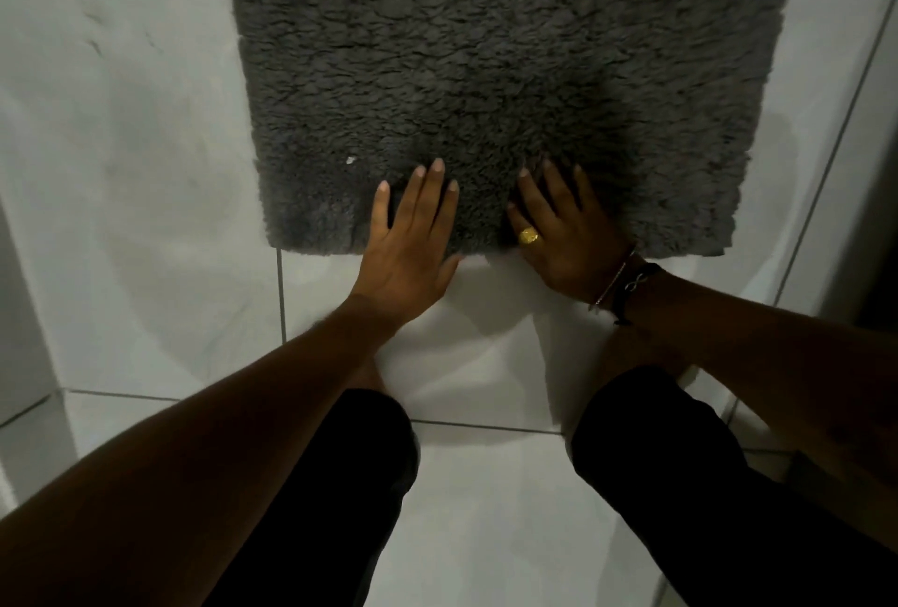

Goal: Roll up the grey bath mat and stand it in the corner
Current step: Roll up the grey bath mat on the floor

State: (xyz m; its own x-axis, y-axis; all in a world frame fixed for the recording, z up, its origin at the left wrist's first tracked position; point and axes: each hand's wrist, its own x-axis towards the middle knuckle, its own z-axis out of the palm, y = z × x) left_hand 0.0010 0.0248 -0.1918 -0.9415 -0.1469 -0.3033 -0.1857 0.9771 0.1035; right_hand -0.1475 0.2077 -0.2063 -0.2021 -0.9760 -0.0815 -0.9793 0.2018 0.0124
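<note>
1. The grey bath mat lies flat and fully unrolled on the white tiled floor, running from just ahead of my knees toward twelve o'clock, where it leaves the view. Its near edge, at six o'clock of the mat, is where any roll has to begin, and no turn is made yet.

2. My left hand rests palm down on that near edge with fingers spread and flat, the heel of the palm still on the tile. My right hand, just beside it toward three o'clock, is also open and pressed into the pile, pinching nothing.

3. Both hands sit near the middle of the edge, so I judge the corners at nine and three o'clock may lag behind and the roll may come out cone-shaped or slack at the ends.

4. The pile is thick and soft, so a loose first turn would likely spring open, and a loose roll would probably slump when stood up.

5. The tile looks smooth, so pushing forward may slide the whole mat toward twelve o'clock instead of curling it.

6. The ring and the bracelets on my right hand and wrist could snag the fibres.

7. No corner for standing it is clearly in view.
</note>
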